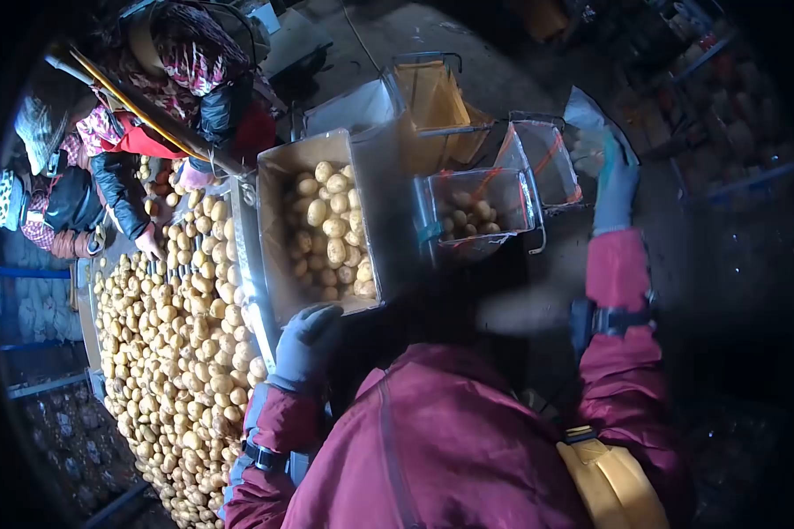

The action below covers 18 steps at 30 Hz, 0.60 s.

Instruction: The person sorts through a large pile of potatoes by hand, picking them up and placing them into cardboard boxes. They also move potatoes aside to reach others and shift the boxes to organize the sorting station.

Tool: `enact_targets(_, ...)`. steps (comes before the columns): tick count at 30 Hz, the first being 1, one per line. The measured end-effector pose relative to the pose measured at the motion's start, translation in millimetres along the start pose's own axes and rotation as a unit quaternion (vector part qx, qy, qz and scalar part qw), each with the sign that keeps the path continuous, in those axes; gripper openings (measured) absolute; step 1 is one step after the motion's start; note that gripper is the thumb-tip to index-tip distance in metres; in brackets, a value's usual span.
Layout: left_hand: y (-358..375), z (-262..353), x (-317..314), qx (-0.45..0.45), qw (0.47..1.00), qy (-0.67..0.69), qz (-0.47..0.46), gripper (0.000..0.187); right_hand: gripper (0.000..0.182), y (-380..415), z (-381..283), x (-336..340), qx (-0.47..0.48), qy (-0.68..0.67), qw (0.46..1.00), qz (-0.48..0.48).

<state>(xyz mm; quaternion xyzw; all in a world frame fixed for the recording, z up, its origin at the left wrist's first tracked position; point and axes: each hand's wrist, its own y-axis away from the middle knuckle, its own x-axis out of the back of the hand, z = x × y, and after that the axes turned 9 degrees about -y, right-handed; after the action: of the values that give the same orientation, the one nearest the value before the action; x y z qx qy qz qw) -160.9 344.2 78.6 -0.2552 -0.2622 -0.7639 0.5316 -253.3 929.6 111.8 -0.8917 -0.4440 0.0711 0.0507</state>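
Hand, left: your left hand in its pale grey-blue knit glove point(307, 342) is resting at the near corner of an upright, open-topped, grey-brown rectangular box point(276, 207); you are possibly steadying it, though whether the fingers are closing on the rim, one cannot tell

Hand, right: your right hand, gloved alike point(616, 176), is reaching well out to the side and gripping a pale, thin, bag-like sheet point(582, 110), its material too blurred to name

Stock, boxed: pale yellow, smooth, oval potatoes point(335, 225) are lying inside the box, their heap filling much of what is showing

Stock, loose: a broad pile of similar potatoes point(176, 353) is covering the sorting table to the box's left, where a co-worker's hand point(150, 242) is reaching in

Stock, small: a wire-framed bin lined with clear film point(503, 187) is standing right of the box, holding smaller potatoes

Step, as judged: you are handling the sheet beside the box; the next move is probably calling for a secure pinch on the sheet and a steady box corner
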Motion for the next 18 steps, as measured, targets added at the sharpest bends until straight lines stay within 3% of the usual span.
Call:
enact_targets(1, 5.5, -1.4, 1.0, 0.018, 1.000, 0.010, -0.002, 0.025, 0.038, -30.1, 17.3, 25.8, 0.032, 0.090, 0.995, 0.042)
enact_targets(3, 15.7, -5.4, 4.0, 0.054, 0.998, 0.032, -0.005, 0.024, 0.035, -40.7, 35.8, 43.9, 0.097, 0.287, 0.953, 0.028)
enact_targets(5, 20.4, -27.9, 0.6, 0.041, 0.998, 0.032, 0.021, 0.023, 0.033, -54.4, 40.4, 30.3, 0.123, 0.330, 0.936, 0.013)
enact_targets(6, 31.2, -37.1, 0.2, 0.044, 0.998, 0.029, 0.035, 0.023, 0.032, -31.0, 14.0, -1.3, 0.105, 0.281, 0.954, 0.005)
enact_targets(8, 40.2, -27.2, 8.2, 0.070, 0.996, 0.017, 0.059, 0.021, 0.030, -16.9, 32.5, -26.5, 0.121, 0.177, 0.975, -0.067)
enact_targets(11, 50.0, -27.5, 25.2, 0.043, 0.996, -0.040, 0.061, 0.022, 0.045, 43.4, 9.8, -139.0, -0.121, 0.008, 0.988, -0.098)
enact_targets(13, 64.3, -41.4, 24.3, 0.053, 0.994, 0.006, 0.099, 0.024, 0.046, 88.4, 23.8, -207.0, -0.141, 0.012, 0.970, -0.198)
enact_targets(15, 84.7, -57.1, 32.3, 0.054, 0.988, 0.003, 0.147, 0.024, 0.049, 147.9, 22.4, -279.8, -0.237, -0.008, 0.916, -0.323)
enact_targets(17, 112.3, -71.8, 42.4, 0.123, 0.975, -0.046, 0.182, 0.023, 0.046, 208.9, 31.8, -335.6, -0.252, 0.014, 0.868, -0.427)
enact_targets(18, 130.4, -98.3, 48.4, 0.133, 0.969, -0.060, 0.201, 0.024, 0.042, 240.1, 32.2, -360.2, -0.245, 0.019, 0.819, -0.518)
